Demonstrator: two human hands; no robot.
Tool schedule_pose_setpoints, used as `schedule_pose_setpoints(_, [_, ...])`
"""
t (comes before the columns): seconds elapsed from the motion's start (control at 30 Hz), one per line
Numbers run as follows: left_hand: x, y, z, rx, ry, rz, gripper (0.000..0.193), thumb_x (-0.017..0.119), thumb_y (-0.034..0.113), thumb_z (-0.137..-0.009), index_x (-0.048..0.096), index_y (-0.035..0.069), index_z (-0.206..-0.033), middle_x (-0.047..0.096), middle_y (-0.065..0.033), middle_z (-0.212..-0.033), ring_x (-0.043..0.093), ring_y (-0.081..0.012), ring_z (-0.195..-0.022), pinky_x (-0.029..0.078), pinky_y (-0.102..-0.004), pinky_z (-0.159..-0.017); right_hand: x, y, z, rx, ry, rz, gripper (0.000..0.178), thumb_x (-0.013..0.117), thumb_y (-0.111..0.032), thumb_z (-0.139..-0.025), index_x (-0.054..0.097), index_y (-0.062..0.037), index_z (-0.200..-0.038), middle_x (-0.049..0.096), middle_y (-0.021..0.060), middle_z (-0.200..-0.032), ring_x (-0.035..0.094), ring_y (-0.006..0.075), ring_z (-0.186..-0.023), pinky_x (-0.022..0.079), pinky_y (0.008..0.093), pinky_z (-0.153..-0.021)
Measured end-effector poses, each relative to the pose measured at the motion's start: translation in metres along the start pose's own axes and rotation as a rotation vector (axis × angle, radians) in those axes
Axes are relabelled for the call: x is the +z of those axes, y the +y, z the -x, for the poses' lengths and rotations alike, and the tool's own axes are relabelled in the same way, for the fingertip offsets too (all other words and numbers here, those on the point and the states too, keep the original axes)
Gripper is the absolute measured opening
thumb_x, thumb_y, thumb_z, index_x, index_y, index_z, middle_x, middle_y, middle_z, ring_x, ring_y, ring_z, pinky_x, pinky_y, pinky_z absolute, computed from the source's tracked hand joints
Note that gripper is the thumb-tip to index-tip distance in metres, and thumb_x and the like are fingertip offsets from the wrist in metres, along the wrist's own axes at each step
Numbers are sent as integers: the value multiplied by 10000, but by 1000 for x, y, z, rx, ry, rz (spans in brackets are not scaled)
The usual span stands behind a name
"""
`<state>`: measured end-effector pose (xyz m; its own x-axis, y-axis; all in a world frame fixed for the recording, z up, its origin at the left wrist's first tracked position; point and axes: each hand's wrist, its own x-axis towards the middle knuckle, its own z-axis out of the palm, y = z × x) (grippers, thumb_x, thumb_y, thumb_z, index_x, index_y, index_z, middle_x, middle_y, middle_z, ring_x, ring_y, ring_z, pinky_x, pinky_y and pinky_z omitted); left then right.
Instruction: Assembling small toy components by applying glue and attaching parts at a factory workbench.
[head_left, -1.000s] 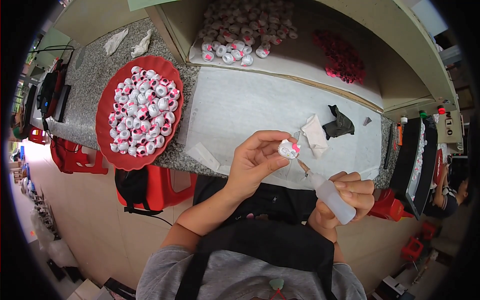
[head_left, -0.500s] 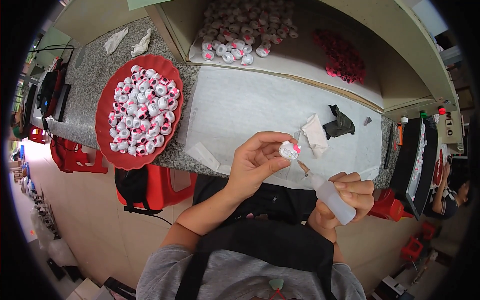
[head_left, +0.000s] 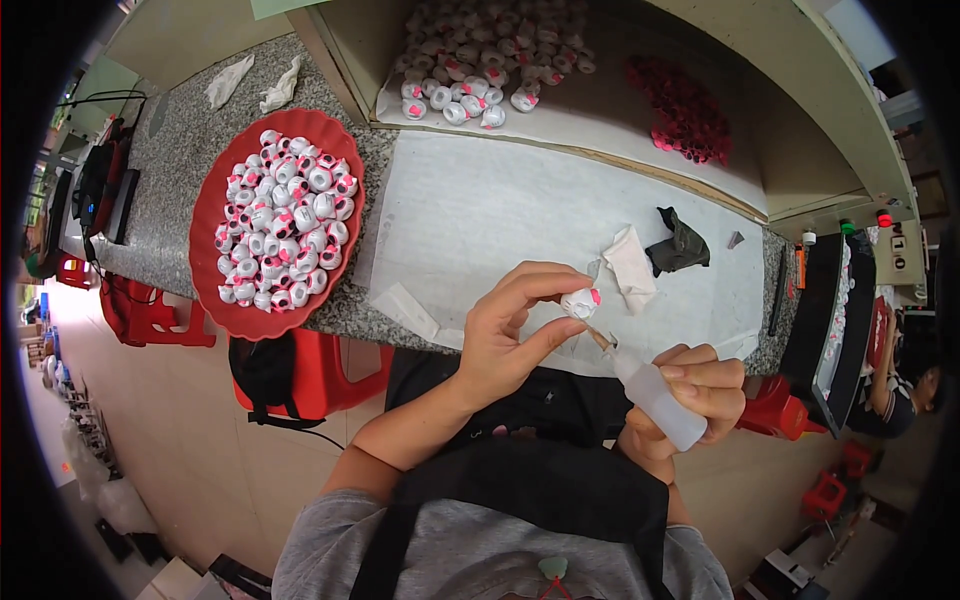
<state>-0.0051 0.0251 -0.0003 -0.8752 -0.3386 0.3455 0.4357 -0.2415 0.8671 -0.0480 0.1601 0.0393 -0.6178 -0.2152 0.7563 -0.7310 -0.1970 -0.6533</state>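
Between thumb and fingertips my left hand (head_left: 508, 328) pinches a small round white piece with a pink patch (head_left: 580, 303), held above the near edge of the white paper sheet (head_left: 480, 220). My right hand (head_left: 700, 392) is wrapped round a translucent squeeze bottle (head_left: 658, 402). The bottle's narrow brownish tip points up and left, close below the white piece; whether it touches cannot be made out. A large red scalloped tray (head_left: 207, 255) to the left is heaped with similar white and pink pieces.
A white cloth (head_left: 630, 268) and a crumpled black cloth (head_left: 680, 245) lie on the paper. On the shelf behind are more white pieces (head_left: 470, 95) and a heap of dark pink bits (head_left: 690, 115). Red stools (head_left: 340, 375) stand below. A person (head_left: 900, 395) sits far right.
The white piece has turned slightly in my left fingers, which have opened out a little. The bottle has shifted slightly left and down with my right hand.
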Motion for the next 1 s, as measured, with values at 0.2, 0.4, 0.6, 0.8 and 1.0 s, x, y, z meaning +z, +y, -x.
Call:
schedule_pose_setpoints(0.2, [0, 0, -2, 25, 5, -46, 298, 539, -75, -681, 476, -33, -969, 468, -153, -996, 455, -208, -946, 362, -305, -818, -5, -1, 0, 20, -9, 20, 362, 719, -158, -566, 448, -55, -783, 427, 53, -730, 415, 117, -536, 368, 209, -450])
schedule_pose_setpoints(0.4, [-2, 0, -2, -21, 26, 31, 295, 538, -70, -684, 476, -24, -968, 470, -152, -995, 457, -203, -942, 366, -303, -808, -6, 3, -5, 52, -34, 49, 398, 736, -188, -547, 443, -57, -782, 425, 52, -728, 415, 117, -528, 380, 216, -467])
schedule_pose_setpoints(0.6, [-12, 8, -9, -84, 175, 152, 332, 543, -89, -678, 459, -27, -993, 486, -121, -996, 479, -166, -924, 383, -261, -796, -33, 24, -24, 201, -27, 39, 281, 505, 57, -564, 376, -19, -801, 413, 97, -746, 452, 154, -546, 427, 250, -508])
schedule_pose_setpoints(0.8, [-32, 7, -11, -54, 301, 214, 328, 548, -64, -686, 444, -13, -993, 508, -124, -974, 499, -152, -888, 391, -237, -768, -45, 86, -75, 696, -168, -30, 222, 469, 48, -678, 393, -11, -878, 483, 85, -793, 519, 147, -683, 464, 250, -564])
schedule_pose_setpoints(1.0, [-28, 12, -10, -65, 315, 206, 326, 550, -55, -688, 441, -9, -992, 510, -126, -975, 503, -153, -881, 394, -240, -766, -44, 177, -125, 408, -434, 664, 323, 554, -57, -664, 467, -22, -973, 533, 145, -863, 542, 261, -726, 440, 311, -616])
